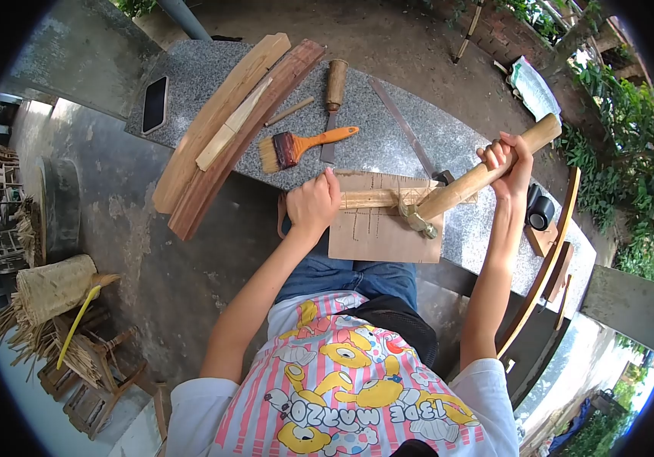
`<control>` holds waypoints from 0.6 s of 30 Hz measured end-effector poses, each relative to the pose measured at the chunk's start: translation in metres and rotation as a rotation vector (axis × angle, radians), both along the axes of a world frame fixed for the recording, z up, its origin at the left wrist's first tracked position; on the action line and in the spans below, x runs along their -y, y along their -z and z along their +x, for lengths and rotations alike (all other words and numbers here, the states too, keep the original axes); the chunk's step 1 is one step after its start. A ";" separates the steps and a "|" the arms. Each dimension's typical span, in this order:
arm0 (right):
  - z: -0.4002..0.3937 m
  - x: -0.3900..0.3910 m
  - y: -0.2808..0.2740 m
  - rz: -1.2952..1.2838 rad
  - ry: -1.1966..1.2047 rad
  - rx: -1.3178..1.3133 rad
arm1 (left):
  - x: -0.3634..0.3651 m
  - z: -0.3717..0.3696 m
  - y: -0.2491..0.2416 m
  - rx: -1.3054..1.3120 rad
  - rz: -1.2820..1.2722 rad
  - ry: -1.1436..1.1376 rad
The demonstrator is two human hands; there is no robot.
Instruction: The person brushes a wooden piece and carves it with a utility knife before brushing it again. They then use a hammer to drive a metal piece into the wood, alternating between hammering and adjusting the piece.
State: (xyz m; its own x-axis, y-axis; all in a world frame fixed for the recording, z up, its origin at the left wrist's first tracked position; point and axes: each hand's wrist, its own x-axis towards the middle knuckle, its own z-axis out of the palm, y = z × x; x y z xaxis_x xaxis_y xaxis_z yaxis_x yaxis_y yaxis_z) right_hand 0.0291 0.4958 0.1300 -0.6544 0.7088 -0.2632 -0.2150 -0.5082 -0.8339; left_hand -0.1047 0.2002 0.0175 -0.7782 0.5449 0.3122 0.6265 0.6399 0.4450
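Observation:
My right hand (pixel 508 164) is closed around the thick wooden handle of a hammer (pixel 476 181). The hammer's metal head (pixel 421 222) is down over a pale wooden strip (pixel 365 199), overlapping it in this view. My left hand (pixel 313 202) is closed at the strip's left end, thumb on top, its fingertips hidden. Beneath the strip lies a thin brown board (pixel 384 247) with rows of dotted marks, reaching from the table edge over my lap. Just beyond the left hand are a paintbrush (pixel 308 145) with an orange handle and a wood-handled chisel (pixel 335 91).
Long curved wooden pieces (pixel 224 122) overhang the left of the granite table (pixel 220 65), near a phone (pixel 155 105). A thin stick (pixel 289 111) and a metal ruler (pixel 402 126) lie further back. At the right are a black roll (pixel 540 212) and a curved wooden strip (pixel 548 263).

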 end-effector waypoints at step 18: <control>0.066 0.057 -0.068 0.067 0.005 -0.295 | 0.018 0.071 -0.069 0.414 0.434 0.718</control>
